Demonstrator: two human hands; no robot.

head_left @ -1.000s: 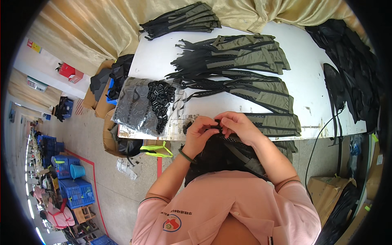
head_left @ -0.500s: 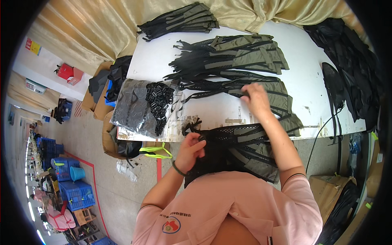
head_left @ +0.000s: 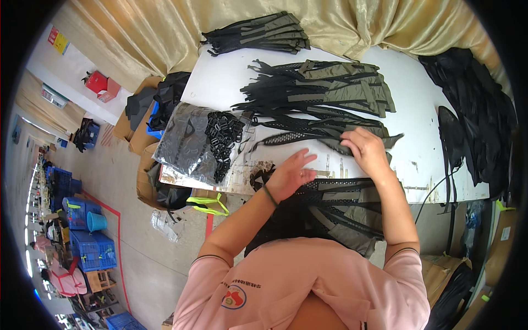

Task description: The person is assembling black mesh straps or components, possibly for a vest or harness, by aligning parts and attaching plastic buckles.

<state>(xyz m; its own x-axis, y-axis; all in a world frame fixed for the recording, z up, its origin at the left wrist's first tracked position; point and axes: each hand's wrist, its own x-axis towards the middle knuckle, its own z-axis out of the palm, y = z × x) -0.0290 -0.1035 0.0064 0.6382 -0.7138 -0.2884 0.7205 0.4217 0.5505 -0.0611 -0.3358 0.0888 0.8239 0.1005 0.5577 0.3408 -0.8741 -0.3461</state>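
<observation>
At the centre of the frame, the right hand's (head_left: 367, 151) grip pinches one long strap piece (head_left: 333, 142) of olive cloth and black mesh above the scuffed white counter (head_left: 410, 74), while the left hand (head_left: 291, 177) is unclasped, fingers spread, over a draped bundle (head_left: 335, 203) at lower centre. Farther out are one fanned pile (head_left: 352, 88) of similar pieces, one smaller pile (head_left: 264, 36) at top centre, one clear plastic bag (head_left: 184, 140) with glossy black looped buckles (head_left: 223, 146), too many to count, centre left, and one black fabric heap (head_left: 478, 121) upper right. The pink shirt (head_left: 308, 264), bottom centre, bears one round emblem (head_left: 234, 297) beside dark lettering.
</observation>
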